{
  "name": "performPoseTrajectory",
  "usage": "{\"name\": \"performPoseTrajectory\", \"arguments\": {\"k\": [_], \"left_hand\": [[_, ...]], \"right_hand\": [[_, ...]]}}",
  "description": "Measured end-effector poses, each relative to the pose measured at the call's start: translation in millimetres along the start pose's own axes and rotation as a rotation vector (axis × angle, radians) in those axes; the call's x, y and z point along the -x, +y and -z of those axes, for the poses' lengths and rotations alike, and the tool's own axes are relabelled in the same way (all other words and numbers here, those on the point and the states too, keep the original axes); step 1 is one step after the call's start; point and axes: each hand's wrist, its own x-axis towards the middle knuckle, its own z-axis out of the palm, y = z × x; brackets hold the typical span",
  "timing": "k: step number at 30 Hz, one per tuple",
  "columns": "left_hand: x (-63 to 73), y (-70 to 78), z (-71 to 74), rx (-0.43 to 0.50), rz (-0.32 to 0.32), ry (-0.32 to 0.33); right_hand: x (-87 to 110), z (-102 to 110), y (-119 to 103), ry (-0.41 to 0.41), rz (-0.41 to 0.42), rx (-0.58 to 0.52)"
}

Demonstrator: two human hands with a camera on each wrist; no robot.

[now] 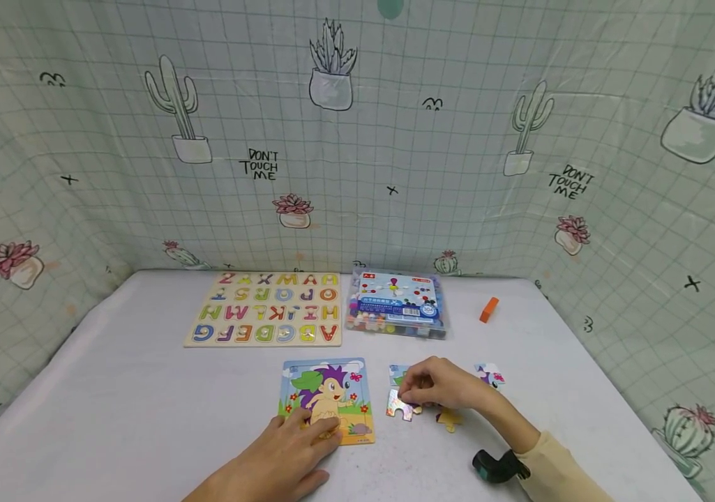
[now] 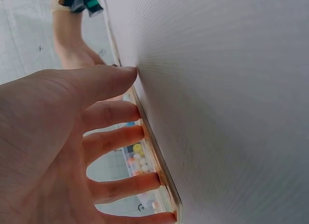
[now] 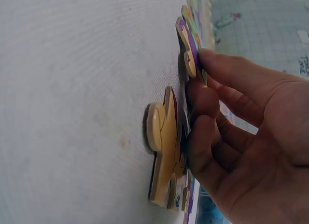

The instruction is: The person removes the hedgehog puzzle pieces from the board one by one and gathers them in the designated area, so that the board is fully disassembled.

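My left hand (image 1: 288,450) rests on the lower left of a square hedgehog puzzle board (image 1: 354,390). Its fingers are spread and lightly bent; in the left wrist view the fingertips touch the board's edge. My right hand (image 1: 441,383) pinches a purple and beige puzzle piece (image 3: 189,48) between thumb and fingers, low over the table. A shiny piece (image 1: 399,406) lies by those fingertips, and a green and blue piece (image 1: 396,374) is just behind. Beside the hand are a yellowish piece (image 1: 449,420) and a white and purple piece (image 1: 491,375). The hand partly hides the pieces beneath it.
A wooden alphabet board (image 1: 263,310) lies at the back left. Next to it is a clear plastic box (image 1: 397,303) with a printed label and colourful parts. An orange block (image 1: 489,309) lies at the back right. Patterned cloth walls (image 1: 357,153) surround the table.
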Motion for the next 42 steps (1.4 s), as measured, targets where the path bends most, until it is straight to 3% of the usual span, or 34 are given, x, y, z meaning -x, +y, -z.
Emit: {"name": "performPoseTrajectory", "arguments": {"k": [9, 15, 23, 31, 36, 42], "left_hand": [[-1.1, -0.4, -0.4, -0.004, 0.006, -0.019], [-0.9, -0.5, -0.4, 0.016, 0.015, -0.033], [-0.9, -1.3, 1.3, 0.012, 0.02, -0.033], [-1.7, -3.6, 5.5, 0.019, -0.008, -0.045], [-1.5, -6.8, 8.3, 0.022, -0.043, -0.018], [0.1, -10.0, 9.2, 0.035, -0.029, -0.001]], "right_hand": [[-2.5, -4, -6, 0.049, -0.059, 0.12], [-4.7, -7, -10, 0.075, -0.035, 0.173], [-15.3, -18, -25, 0.018, 0.013, 0.124], [-29.4, -26, -43, -0.047, 0.037, 0.143], [-34.1, -32, -51, -0.076, 0.047, 0.178], [-42.2, -41, -58, -0.099, 0.089, 0.18]]}}
